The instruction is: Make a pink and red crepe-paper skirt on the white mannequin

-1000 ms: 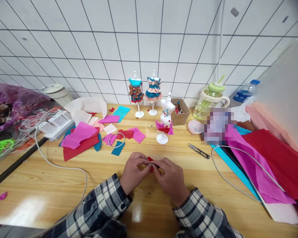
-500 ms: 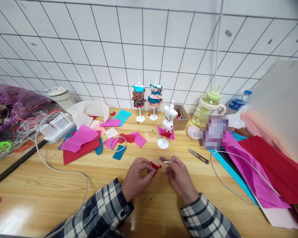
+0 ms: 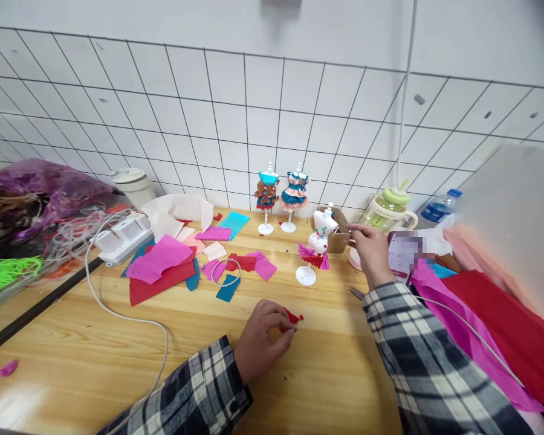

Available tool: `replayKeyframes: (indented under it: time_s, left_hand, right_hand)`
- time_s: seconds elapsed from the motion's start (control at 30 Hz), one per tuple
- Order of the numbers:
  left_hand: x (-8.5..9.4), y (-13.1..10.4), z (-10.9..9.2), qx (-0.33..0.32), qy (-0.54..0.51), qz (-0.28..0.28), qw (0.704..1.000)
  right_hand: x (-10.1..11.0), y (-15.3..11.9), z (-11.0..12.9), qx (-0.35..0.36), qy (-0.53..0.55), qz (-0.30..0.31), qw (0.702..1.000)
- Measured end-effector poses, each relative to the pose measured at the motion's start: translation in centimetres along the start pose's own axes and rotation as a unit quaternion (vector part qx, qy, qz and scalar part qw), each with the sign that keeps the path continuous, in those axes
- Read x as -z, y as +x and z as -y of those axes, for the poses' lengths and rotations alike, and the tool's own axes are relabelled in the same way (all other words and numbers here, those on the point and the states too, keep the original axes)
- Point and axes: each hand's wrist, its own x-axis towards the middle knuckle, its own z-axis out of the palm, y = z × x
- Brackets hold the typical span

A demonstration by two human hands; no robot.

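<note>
My left hand pinches a small piece of red crepe paper between thumb and forefinger, just above the table. My right hand reaches to the small cardboard box, its bent fingertips close together at the box's right edge. Whatever they hold, if anything, is hidden. Just left of the box stands a white mini dress form with a pink and red ruffle low on it. Two dressed mini forms, one in brown and blue and one in teal and peach, stand behind.
Coloured paper pieces and a ring lie at the left, near a power strip and its cable. Thread snips lie partly under my right sleeve. A green-lidded bottle, a phone and red sheets are at the right.
My right hand has moved forward and right to the cardboard box; the small white stick it held no longer shows. My left hand keeps the red paper. The view has tilted up.
</note>
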Motion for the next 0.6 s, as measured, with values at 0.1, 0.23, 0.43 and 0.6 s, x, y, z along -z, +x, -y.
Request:
replayKeyframes:
  time_s: [0.1,0.23,0.43,0.6]
  left_hand:
    - [0.0,-0.1,0.0,-0.001,0.002,0.001,1.000]
    - [0.1,-0.1,0.0,0.011,0.004,0.004,1.000]
    - [0.0,-0.1,-0.1,0.011,-0.004,0.006,1.000]
    - [0.3,0.0,-0.1,0.005,0.011,0.003,1.000]
  right_hand:
    - [-1.0,2.9,-0.7,0.044,-0.171,0.000,0.984]
    - [-1.6,4.8,-1.8,0.066,-0.235,0.023,0.969]
    - [-2.0,5.2,-2.2,0.094,-0.284,0.026,0.954]
    - [-1.7,1.1,-0.8,0.146,-0.221,-0.088,0.960]
